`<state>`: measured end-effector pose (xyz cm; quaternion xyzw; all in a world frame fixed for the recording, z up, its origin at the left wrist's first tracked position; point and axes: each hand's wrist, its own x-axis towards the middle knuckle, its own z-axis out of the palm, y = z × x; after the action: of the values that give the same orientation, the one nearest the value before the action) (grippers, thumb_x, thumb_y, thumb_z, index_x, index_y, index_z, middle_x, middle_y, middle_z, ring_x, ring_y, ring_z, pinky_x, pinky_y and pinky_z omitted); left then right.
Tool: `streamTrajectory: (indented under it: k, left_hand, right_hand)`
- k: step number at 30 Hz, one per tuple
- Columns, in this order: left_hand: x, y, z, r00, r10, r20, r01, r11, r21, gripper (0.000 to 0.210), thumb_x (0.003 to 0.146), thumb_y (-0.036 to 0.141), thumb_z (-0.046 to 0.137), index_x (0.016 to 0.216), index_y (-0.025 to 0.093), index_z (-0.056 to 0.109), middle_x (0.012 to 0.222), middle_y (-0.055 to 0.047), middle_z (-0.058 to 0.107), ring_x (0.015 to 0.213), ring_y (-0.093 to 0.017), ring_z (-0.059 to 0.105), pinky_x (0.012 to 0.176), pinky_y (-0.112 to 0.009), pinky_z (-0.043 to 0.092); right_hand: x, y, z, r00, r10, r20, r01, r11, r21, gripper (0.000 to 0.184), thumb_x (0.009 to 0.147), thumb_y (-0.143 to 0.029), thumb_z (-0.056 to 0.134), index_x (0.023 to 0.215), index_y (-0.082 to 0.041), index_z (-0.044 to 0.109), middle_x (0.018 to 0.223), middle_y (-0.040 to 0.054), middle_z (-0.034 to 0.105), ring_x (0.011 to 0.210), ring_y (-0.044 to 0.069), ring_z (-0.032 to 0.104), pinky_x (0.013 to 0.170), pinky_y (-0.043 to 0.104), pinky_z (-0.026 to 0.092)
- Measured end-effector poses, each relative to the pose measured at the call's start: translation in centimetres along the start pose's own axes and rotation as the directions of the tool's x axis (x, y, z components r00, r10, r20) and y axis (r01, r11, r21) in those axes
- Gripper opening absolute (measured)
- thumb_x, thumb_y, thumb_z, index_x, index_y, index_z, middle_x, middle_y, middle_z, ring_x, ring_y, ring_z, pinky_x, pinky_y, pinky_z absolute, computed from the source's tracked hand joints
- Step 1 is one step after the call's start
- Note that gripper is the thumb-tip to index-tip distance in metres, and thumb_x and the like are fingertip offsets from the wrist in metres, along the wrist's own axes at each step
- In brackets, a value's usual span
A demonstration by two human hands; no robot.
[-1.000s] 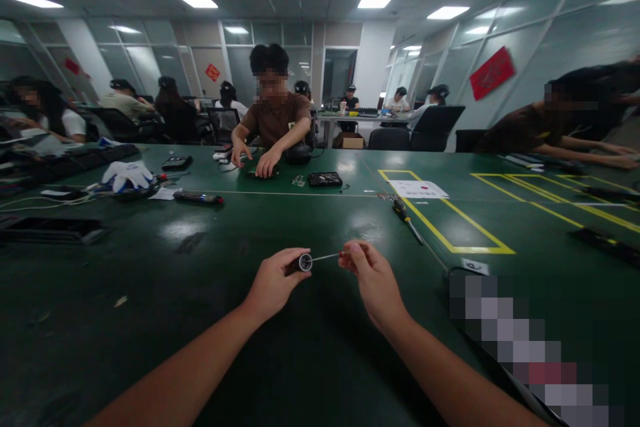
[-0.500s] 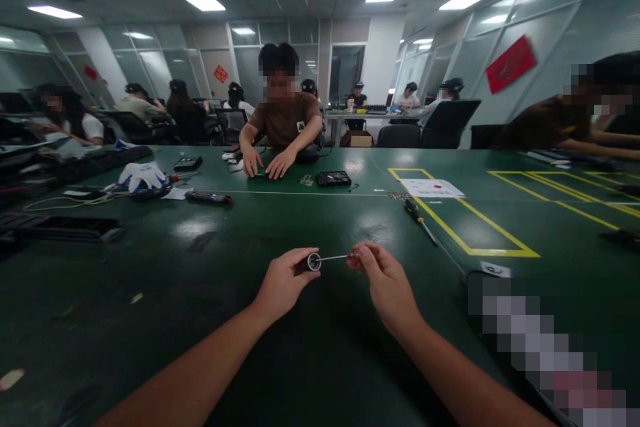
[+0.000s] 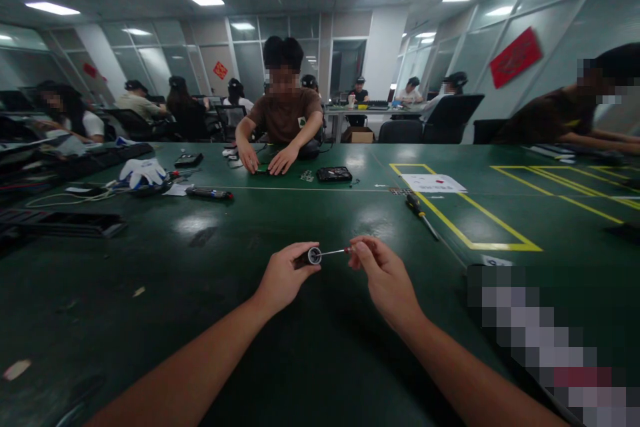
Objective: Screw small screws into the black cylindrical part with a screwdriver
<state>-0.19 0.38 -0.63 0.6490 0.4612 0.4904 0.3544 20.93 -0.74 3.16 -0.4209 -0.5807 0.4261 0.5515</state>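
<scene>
My left hand (image 3: 286,275) is closed around a short dark cylinder (image 3: 314,255) whose pale-rimmed round end faces me and to the right. A thin screwdriver (image 3: 334,252) with a bright metal shaft and a bit of red at its handle is pinched in my right hand (image 3: 384,273). Its tip reaches into or against the open end of the cylinder; which of the two I cannot tell. The fingers hide most of the screwdriver's handle. Both hands are above the green table (image 3: 200,320).
Beyond the right hand lies a yellow-and-black screwdriver (image 3: 421,215). Across the table a co-worker (image 3: 285,113) handles a small green item, beside a black case (image 3: 335,174). White gloves (image 3: 143,173) and a dark pen-like tool (image 3: 209,193) lie left. Paper (image 3: 433,183) lies right.
The view has shifted very slightly. Both hands keep their grips, with the screwdriver still at the cylinder's end. The co-worker's hands have moved a little over the green item.
</scene>
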Motion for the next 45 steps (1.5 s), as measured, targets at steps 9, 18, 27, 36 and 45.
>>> streamTrajectory:
  k: [9, 18, 27, 36, 45]
  left_hand:
    - [0.0, -0.5, -0.2, 1.0, 0.024, -0.006, -0.024, 0.999, 0.027, 0.043, 0.078, 0.012, 0.076, 0.12, 0.022, 0.074, 0.124, -0.008, 0.072, 0.114, -0.023, 0.068, 0.104, -0.042, 0.053]
    - [-0.3, 0.0, -0.3, 0.996, 0.068, 0.055, -0.076, 0.986, 0.149, 0.043, 0.08, 0.013, 0.074, 0.122, 0.024, 0.073, 0.126, -0.006, 0.072, 0.116, -0.023, 0.067, 0.108, -0.044, 0.051]
    - [-0.3, 1.5, -0.6, 0.989, 0.12, 0.081, -0.135, 0.969, 0.209, 0.043, 0.084, 0.016, 0.073, 0.125, 0.026, 0.072, 0.128, -0.005, 0.071, 0.12, -0.023, 0.065, 0.111, -0.047, 0.048]
    - [-0.3, 0.6, -0.4, 0.994, 0.095, 0.059, -0.102, 0.984, 0.145, 0.046, 0.082, 0.016, 0.075, 0.127, 0.026, 0.071, 0.128, -0.004, 0.07, 0.118, -0.022, 0.066, 0.108, -0.043, 0.05]
    - [-0.3, 0.2, -0.3, 0.996, 0.077, 0.048, -0.083, 0.988, 0.128, 0.045, 0.081, 0.017, 0.075, 0.126, 0.025, 0.071, 0.128, -0.006, 0.071, 0.117, -0.023, 0.067, 0.106, -0.043, 0.052]
  right_hand:
    - [-0.6, -0.4, -0.2, 0.992, -0.041, 0.116, 0.048, 0.997, -0.057, 0.032, 0.096, -0.05, 0.057, 0.092, -0.023, 0.074, 0.075, 0.0015, 0.064, 0.072, 0.019, 0.06, 0.07, 0.033, 0.047]
    - [0.2, 0.0, 0.1, 0.998, 0.06, -0.007, -0.059, 0.993, 0.102, 0.032, 0.085, -0.051, 0.072, 0.095, -0.021, 0.071, 0.084, 0.0036, 0.071, 0.079, 0.02, 0.066, 0.081, 0.036, 0.052]
    - [1.8, 1.5, -1.2, 0.961, 0.272, -0.049, -0.224, 0.871, 0.437, 0.031, 0.079, -0.05, 0.075, 0.08, -0.021, 0.065, 0.066, -0.0006, 0.057, 0.059, 0.016, 0.054, 0.062, 0.034, 0.051]
    - [0.6, 1.2, -0.3, 0.991, 0.083, -0.105, -0.057, 0.971, 0.232, 0.03, 0.087, -0.052, 0.07, 0.093, -0.023, 0.067, 0.085, 0.0016, 0.067, 0.076, 0.018, 0.063, 0.076, 0.035, 0.052]
    - [0.1, 0.1, 0.0, 0.998, -0.056, -0.001, 0.056, 0.998, 0.014, 0.027, 0.093, -0.05, 0.063, 0.099, -0.024, 0.065, 0.078, 0.0008, 0.066, 0.074, 0.019, 0.063, 0.074, 0.035, 0.05]
